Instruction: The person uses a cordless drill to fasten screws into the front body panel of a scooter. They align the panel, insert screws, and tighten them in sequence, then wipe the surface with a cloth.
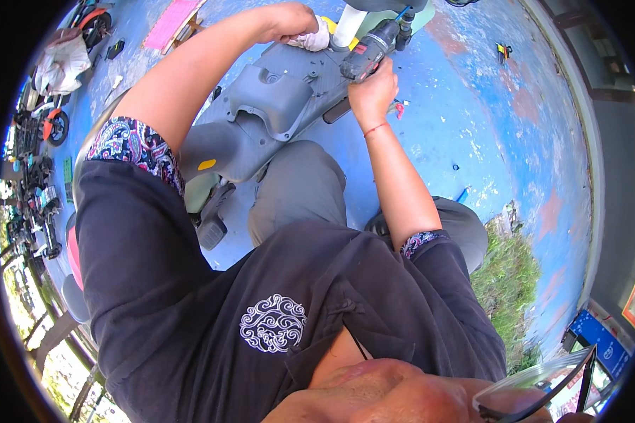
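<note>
Along the left edge of the frame, a row of parked scooters (34, 151) is seen, with a white cloth cover (62, 60) draped over one in the upper left corner and a pink mat (171, 22) laid on the blue painted floor (466, 120) beside it. Toward the upper middle, the left hand (287, 21) is closed around a white rag (312, 39), which is pressed onto the far end of a grey plastic scooter panel (261, 106); the left forearm crosses over the panel's near left part and hides it. A small yellow oval mark is carried on the panel's lower left face, and a few dark screw holes are visible near its top. Just right of the rag, a white tube (349, 25) stands upright behind the panel. At upper centre, the right hand (372, 88) is wrapped tightly about the grip of a dark cordless drill (374, 48), whose nose is pointed up and to the right at the panel's upper edge. Grey trouser knees are seen below the panel. At the lower right, a patch of grass (508, 275) borders the floor.
</note>
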Motion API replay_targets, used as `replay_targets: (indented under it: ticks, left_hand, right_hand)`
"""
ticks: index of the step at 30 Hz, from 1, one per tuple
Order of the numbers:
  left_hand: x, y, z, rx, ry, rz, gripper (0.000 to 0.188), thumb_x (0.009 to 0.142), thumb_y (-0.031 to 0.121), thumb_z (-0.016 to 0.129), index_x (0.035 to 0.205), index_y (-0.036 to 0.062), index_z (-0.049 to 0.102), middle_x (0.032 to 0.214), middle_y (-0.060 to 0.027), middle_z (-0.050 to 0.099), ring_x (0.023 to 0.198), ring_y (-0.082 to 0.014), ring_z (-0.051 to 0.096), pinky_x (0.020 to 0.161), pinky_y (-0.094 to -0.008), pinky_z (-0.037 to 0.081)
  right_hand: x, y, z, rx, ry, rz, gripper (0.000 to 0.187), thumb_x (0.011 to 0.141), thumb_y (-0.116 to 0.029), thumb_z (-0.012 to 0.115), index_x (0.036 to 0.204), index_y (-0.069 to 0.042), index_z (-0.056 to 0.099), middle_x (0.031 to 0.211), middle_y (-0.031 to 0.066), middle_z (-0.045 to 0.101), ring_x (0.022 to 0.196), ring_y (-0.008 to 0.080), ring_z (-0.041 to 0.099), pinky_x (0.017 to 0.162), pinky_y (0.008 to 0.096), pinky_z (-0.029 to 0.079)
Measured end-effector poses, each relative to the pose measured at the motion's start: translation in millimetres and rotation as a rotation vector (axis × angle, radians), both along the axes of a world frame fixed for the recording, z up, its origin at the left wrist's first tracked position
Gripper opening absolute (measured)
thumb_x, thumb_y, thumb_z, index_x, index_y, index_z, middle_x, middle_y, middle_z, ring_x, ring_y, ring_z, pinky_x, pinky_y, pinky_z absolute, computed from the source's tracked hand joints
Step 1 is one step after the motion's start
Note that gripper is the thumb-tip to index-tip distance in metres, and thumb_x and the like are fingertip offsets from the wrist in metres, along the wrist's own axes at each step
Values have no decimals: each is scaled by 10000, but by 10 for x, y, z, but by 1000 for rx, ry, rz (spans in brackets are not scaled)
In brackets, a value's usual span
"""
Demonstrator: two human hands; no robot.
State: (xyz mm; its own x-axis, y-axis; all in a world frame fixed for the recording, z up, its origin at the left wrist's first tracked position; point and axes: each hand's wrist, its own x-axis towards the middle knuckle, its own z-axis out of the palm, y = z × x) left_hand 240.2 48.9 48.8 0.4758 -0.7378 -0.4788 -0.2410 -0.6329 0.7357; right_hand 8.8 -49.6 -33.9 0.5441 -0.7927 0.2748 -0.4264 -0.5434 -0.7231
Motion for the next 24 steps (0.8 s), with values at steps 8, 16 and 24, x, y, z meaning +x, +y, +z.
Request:
replay_targets:
  ticks: [8,16,24]
  left_hand:
    - [450,-146,-313,98,-167,-299,256,932,269,676,925,27,757,709,-112,678,622,-249,635,561,-415,519]
    - [32,-357,13,171,116,-555,320,877,210,670,1136,32,727,890,-46,678,725,-171,603,608,-342,489]
    - [-1510,-224,-255,408,482,-770,929,845,726,738,1451,52,534,1371,-78,558,1204,-217,490,967,-431,445]
  right_hand:
    - [-27,86,85,-66,-31,-19,409,804,-155,770,1153,-35,595,1018,154,698,1028,411,620,921,513,409]
    - [-661,157,2,407,-238,212,408,776,-111,864,1097,-30,626,933,65,682,817,203,646,740,363,510]
    - [-1185,-369,761,1178,-148,277,396,814,-41,585,1198,57,572,1069,131,633,975,248,606,936,395,497]
